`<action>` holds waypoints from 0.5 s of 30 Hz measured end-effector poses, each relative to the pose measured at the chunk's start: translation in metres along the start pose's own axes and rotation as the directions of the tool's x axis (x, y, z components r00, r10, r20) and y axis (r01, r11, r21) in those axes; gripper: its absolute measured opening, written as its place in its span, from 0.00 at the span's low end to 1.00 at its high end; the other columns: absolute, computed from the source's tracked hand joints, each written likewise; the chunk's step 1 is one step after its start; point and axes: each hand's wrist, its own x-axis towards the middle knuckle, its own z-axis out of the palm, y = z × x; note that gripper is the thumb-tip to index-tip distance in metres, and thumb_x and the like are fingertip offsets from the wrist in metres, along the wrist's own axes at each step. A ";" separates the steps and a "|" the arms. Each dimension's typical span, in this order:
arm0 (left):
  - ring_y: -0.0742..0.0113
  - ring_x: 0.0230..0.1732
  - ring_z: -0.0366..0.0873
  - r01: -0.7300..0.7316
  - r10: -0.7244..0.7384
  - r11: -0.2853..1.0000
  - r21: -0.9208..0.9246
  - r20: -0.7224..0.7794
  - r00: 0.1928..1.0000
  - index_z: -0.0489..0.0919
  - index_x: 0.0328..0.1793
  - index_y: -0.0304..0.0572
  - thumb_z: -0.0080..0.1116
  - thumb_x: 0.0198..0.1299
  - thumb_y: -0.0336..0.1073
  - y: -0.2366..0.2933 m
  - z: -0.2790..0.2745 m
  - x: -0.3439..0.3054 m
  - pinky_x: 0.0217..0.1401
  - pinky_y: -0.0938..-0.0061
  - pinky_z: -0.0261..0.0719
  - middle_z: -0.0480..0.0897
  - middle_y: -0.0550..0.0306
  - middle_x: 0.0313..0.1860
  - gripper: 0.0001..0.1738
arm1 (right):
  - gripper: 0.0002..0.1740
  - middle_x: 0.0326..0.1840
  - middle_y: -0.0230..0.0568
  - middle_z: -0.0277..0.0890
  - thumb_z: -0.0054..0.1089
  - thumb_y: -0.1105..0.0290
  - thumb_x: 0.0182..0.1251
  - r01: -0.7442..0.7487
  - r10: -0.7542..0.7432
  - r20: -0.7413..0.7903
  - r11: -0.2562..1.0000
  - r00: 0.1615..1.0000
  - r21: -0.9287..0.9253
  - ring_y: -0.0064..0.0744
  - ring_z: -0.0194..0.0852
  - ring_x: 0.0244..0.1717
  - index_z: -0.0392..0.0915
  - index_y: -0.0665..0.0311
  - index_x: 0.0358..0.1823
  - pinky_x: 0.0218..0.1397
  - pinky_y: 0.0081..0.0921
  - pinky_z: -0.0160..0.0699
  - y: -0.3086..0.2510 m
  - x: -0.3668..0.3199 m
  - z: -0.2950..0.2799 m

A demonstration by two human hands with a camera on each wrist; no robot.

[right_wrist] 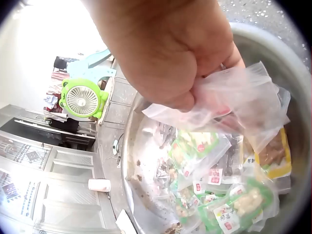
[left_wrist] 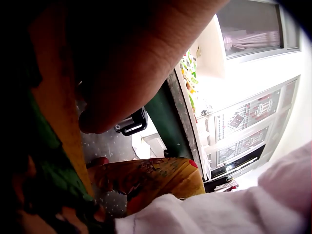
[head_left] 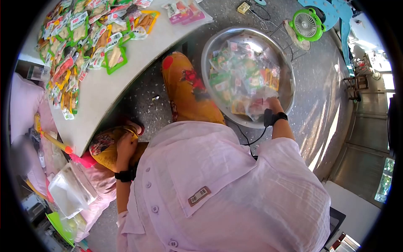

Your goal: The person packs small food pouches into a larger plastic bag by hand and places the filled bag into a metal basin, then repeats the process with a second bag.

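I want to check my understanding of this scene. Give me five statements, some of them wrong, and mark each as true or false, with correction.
1. The right hand holds a clear plastic packet over the metal basin. True.
2. Both hands are at the basin. False: the left hand rests on the patterned yellow trousers.
3. A green fan appears in the head view and the right wrist view. True.
4. Nothing lies on the pale table. False: many food packets cover part of the table.
5. The shirt has a small label. True.
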 end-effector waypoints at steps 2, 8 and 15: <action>0.50 0.38 0.71 -0.009 0.010 1.000 0.018 -0.018 1.000 0.72 0.34 0.39 0.54 0.42 0.34 -0.001 0.002 0.000 0.40 0.63 0.69 0.75 0.48 0.35 0.12 | 0.06 0.31 0.42 0.74 0.55 0.71 0.43 0.107 -0.098 0.188 0.994 0.977 -0.035 0.42 0.73 0.36 0.76 0.59 0.27 0.38 0.30 0.72 -0.009 -0.003 -0.015; 0.50 0.38 0.71 0.017 -0.017 1.000 0.021 -0.003 1.000 0.73 0.35 0.39 0.53 0.42 0.34 0.004 -0.003 -0.005 0.41 0.63 0.69 0.75 0.48 0.35 0.11 | 0.04 0.31 0.43 0.74 0.51 0.72 0.46 -0.025 0.038 0.147 0.996 0.988 -0.086 0.40 0.73 0.36 0.75 0.61 0.24 0.38 0.34 0.70 -0.002 0.008 0.093; 0.52 0.38 0.72 0.019 -0.019 0.998 0.060 -0.007 1.000 0.74 0.34 0.39 0.53 0.42 0.36 -0.005 0.004 -0.004 0.40 0.63 0.69 0.75 0.49 0.34 0.12 | 0.06 0.28 0.47 0.74 0.47 0.73 0.49 -0.030 0.053 0.131 0.984 0.990 -0.175 0.40 0.73 0.36 0.75 0.63 0.23 0.36 0.37 0.69 -0.016 0.014 0.022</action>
